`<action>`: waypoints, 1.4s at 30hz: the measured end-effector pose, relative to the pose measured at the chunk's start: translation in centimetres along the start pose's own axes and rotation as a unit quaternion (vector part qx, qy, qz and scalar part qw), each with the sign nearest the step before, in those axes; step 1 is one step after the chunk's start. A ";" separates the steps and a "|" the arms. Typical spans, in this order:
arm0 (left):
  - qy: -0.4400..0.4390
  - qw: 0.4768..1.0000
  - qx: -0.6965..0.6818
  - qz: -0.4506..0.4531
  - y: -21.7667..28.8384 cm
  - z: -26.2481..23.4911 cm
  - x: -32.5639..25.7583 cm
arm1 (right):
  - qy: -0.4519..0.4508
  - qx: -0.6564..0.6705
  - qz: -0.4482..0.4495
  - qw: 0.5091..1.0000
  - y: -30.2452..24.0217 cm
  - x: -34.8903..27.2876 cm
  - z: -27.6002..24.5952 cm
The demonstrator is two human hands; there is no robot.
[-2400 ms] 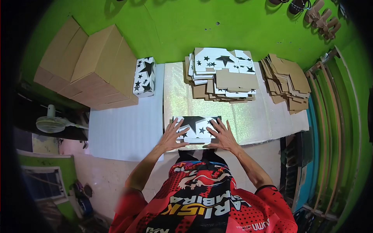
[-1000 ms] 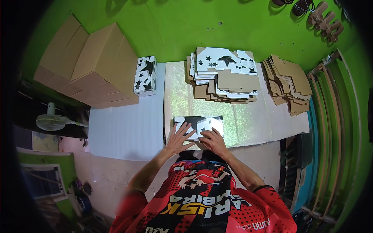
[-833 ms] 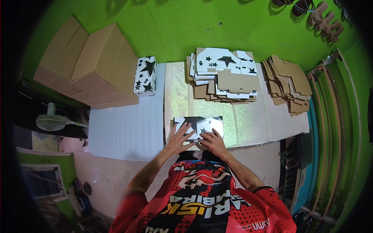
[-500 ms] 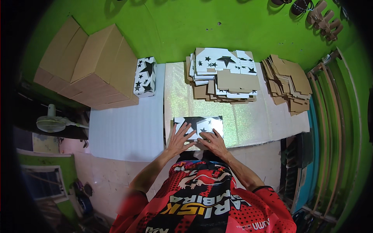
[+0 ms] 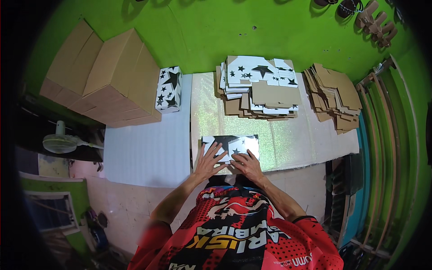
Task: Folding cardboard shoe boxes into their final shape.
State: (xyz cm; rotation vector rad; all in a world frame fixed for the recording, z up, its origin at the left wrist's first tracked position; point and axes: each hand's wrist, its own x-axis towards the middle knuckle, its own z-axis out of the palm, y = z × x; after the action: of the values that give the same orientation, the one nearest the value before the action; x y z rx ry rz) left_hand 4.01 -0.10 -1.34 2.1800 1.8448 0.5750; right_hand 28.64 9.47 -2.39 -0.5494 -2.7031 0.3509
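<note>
Star-printed carton blank point(image 5: 234, 143) – flat, white w/ black stars – lies on the glittery sheet point(image 5: 288, 144) spread over the floor, right in front of the person. Left hand point(image 5: 208, 158) presses its left part, fingers spread apart and flat; right hand point(image 5: 246, 165) presses the near edge, fingers slightly apart, palm down. Neither hand grips – both just bear on it. Beyond, a stack of same printed blanks point(image 5: 258, 85), w/ a pile of plain brown cardboard pieces point(image 5: 333, 94) to its right. One assembled star box point(image 5: 169, 89) stands left of the stack, beside big brown cartons point(image 5: 103, 76). White foam sheet point(image 5: 144, 148) lies left of the hands.
</note>
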 end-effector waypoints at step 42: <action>0.011 0.992 0.122 -0.042 -5.0 -0.6 1.0 | -0.098 0.025 0.152 0.983 3.4 3.2 -5.0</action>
State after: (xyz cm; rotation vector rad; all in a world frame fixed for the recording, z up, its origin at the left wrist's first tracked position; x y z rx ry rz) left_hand -0.64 1.74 -2.72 2.2374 2.1061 0.3748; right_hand 28.95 14.71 2.03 -0.9641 -2.7867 0.5783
